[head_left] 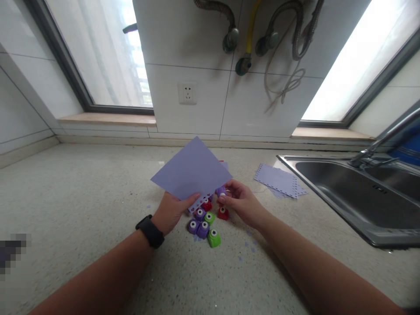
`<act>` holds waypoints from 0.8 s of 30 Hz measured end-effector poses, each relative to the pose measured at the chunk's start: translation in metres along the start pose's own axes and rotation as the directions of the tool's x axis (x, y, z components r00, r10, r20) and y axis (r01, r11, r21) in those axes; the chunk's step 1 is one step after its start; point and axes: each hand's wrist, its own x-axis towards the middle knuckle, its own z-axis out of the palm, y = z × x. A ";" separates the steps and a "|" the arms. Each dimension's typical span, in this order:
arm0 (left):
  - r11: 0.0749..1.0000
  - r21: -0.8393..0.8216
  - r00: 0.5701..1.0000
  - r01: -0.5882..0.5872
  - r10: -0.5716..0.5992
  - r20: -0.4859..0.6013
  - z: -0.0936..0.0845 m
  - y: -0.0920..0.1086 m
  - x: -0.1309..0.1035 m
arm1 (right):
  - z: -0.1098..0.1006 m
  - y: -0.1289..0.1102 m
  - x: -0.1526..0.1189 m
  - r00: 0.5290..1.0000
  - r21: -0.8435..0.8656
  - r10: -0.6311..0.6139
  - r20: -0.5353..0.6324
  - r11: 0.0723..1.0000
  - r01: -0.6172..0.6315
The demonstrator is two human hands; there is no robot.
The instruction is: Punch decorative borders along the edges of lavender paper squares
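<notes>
Countertop (82, 192) holds star-marked punches (203, 229); left hand (170, 213) grips lilac paper (193, 168), right hand (242, 201) a purple punch (220, 191).

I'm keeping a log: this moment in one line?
left hand: holds paper | right hand: holds purple punch | nearby: green punch, red punch

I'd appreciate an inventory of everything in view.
Held paper: at least one, lilac, centre
Punches: at least eight, purple, green, red, centre
Loose sheets: several, lilac, right
Scraps: several, lilac, counter
Sink: one, silver, right
Faucet: one, silver, right
Windows: two, bright, sides
Socket: one, white, wall
Valves: three, greyish, wall
Hoses: at least two, grey, wall
Pipe: one, yellow, wall
Cord: one, pale, wall
Unclear item: one, blue, far right
Watch: one, black, lower left
Left hand: one, bare, centre
Right hand: one, bare, centre
</notes>
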 end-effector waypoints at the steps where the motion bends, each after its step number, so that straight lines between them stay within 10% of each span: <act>1: 1.000 -0.002 1.000 -0.003 0.003 0.006 0.000 0.000 0.000 | 0.000 0.000 0.000 1.000 0.000 -0.003 -0.009 1.000 0.003; 24: 1.000 0.009 0.996 -0.007 0.007 0.091 -0.003 -0.002 -0.001 | -0.001 0.011 -0.001 0.999 -0.009 0.040 -0.001 0.999 -0.040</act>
